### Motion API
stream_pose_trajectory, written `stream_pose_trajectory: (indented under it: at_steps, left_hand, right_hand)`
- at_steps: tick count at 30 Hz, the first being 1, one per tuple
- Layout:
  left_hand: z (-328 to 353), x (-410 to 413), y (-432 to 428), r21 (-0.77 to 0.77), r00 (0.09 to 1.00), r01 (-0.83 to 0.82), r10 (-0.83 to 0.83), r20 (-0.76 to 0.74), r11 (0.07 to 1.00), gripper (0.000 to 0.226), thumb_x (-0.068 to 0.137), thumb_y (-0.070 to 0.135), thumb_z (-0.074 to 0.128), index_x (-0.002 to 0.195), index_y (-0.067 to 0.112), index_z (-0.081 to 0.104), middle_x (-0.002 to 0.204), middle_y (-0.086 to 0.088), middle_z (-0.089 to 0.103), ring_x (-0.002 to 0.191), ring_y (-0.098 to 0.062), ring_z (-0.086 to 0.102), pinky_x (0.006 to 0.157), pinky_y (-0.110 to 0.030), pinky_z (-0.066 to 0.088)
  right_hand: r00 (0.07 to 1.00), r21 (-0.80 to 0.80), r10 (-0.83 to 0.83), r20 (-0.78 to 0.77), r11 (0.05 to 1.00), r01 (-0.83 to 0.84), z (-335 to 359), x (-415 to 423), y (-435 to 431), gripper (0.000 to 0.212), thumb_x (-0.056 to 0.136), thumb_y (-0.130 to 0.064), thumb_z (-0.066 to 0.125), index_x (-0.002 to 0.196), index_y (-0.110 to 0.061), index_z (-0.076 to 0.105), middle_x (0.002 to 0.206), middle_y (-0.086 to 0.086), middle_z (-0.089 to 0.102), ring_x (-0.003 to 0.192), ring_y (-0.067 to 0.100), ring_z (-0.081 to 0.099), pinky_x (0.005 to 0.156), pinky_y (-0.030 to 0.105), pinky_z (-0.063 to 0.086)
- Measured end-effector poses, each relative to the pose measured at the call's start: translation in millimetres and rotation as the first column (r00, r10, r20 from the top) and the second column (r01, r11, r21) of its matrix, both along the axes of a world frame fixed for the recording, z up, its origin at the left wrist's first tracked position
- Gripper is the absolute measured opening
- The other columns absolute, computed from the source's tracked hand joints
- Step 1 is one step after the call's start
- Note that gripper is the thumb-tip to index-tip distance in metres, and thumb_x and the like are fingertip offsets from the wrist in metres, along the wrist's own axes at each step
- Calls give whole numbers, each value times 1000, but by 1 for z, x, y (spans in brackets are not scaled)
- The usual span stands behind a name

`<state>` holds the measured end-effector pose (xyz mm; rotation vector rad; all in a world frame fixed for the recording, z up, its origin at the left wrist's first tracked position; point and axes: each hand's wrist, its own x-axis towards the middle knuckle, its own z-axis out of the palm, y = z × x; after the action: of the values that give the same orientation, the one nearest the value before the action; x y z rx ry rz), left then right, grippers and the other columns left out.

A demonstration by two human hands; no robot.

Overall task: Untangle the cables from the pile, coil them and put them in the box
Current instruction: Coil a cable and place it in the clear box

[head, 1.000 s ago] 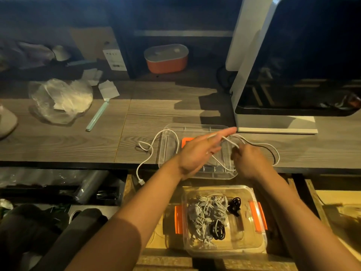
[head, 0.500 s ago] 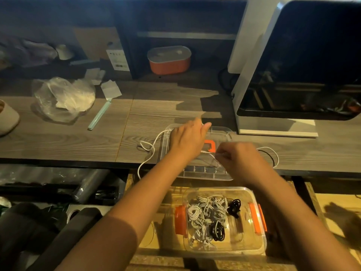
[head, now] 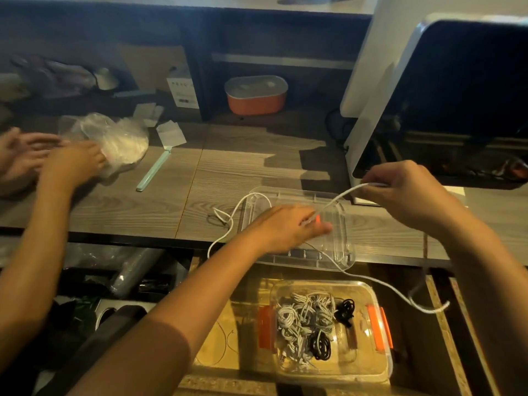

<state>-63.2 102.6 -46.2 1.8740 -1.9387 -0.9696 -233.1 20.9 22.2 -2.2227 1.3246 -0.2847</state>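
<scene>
White cable (head: 341, 197) is stretching in a nearly straight line across the middle of the frame, between the person's two hands. The right hand (head: 408, 195), at centre right, is pinching it between thumb and curled fingers and holding it above the desk (head: 257, 167). From there the cable is slanting down and left to the left hand (head: 285, 227). That hand is reaching over the clear lid (head: 347, 247) with its fingers stretched nearly straight, and the cable is lying against those fingers.

Beyond the left hand, one slack part is looping past the lid's left end and hanging off the desk edge. Another is trailing toward the lower right of the frame and curling back on itself there.

Below the lid, at the lower centre of the frame, the clear box (head: 368, 287) with orange latches is sitting open, holding coiled cables (head: 303, 318), white and black. In the upper left, another person's hands (head: 71, 164) are resting against a crumpled plastic bag (head: 123, 135).
</scene>
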Motion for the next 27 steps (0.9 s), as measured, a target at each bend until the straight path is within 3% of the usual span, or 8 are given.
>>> stream_pose_trajectory:
  at_steps: [4, 9, 12, 15, 18, 22, 24, 27]
  left_hand:
    - [-6, -5, -5, -100, 961, 57, -28, 274, 993, 17, 89, 38, 56, 94, 23, 59, 99, -1, 64, 89, -23, 58, 65, -28, 35]
    - [-8, 2, -1, -96, 983, 58, -40, 177, 994, 37, 94, 11, 46, 123, 29, 61, 123, 5, 56, 113, -15, 44, 95, -31, 38]
    - [-15, 4, 1, -5, 994, -15, 14, -113, 1000, 38, 97, 4, 42, 130, 16, 55, 132, 0, 51, 123, -12, 41, 108, -25, 29]
    - [-2, -10, 9, 183, 663, -103, 204, -720, 978, 44, 100, 6, 37, 143, 14, 36, 143, -5, 44, 134, -15, 39, 104, -19, 33]
    - [11, -31, 2, 127, 381, -167, 183, -906, 978, 43, 101, 11, 30, 143, 17, 31, 142, 6, 44, 137, -15, 34, 113, -32, 24]
    - [18, -49, -27, 9, 516, -383, 222, -827, 924, 31, 102, 13, 34, 131, 19, 43, 97, 5, 60, 88, -12, 62, 75, -24, 52]
    - [12, -47, -36, -57, 621, -470, 284, -731, 881, 26, 100, 13, 37, 122, 20, 49, 82, 6, 52, 65, -4, 50, 55, -16, 41]
    - [-3, -36, -40, -181, 841, -429, 318, -438, 885, 17, 101, 22, 38, 104, 23, 55, 88, 7, 55, 79, -8, 52, 62, -22, 41]
  right_hand:
    - [998, 24, -36, 47, 999, 35, 1, 1, -3, 7, 89, -24, 61, 84, -23, 64, 79, -3, 60, 75, 12, 55, 60, 25, 43]
    - [987, -41, -153, 43, 987, 155, -11, -8, -7, 18, 95, -19, 53, 106, -13, 65, 85, -5, 55, 75, 14, 51, 65, 29, 40]
    - [980, -83, -197, -7, 977, 196, -22, -10, -10, 22, 98, -15, 47, 115, -10, 60, 99, 5, 55, 85, 20, 51, 71, 35, 42]
    - [965, -24, -233, -120, 973, 231, -45, -10, -8, 22, 99, -15, 44, 116, -8, 55, 104, 12, 58, 90, 25, 56, 73, 35, 45]
    - [942, 82, -22, -336, 995, 52, -70, -3, 12, 21, 99, -17, 43, 111, -6, 56, 99, 9, 60, 85, 21, 56, 72, 31, 45]
    - [866, 168, 310, -393, 950, -263, -76, 22, 52, 26, 100, -21, 41, 108, -6, 60, 109, 15, 63, 97, 26, 60, 75, 32, 45]
    - [894, 204, 321, -312, 942, -267, -72, 31, 64, 31, 99, -30, 42, 104, -6, 61, 109, 15, 63, 98, 28, 60, 71, 30, 39]
    - [912, 249, 334, -239, 928, -275, -57, 30, 70, 27, 97, -38, 45, 96, -15, 57, 99, 9, 62, 90, 23, 58, 71, 31, 40]
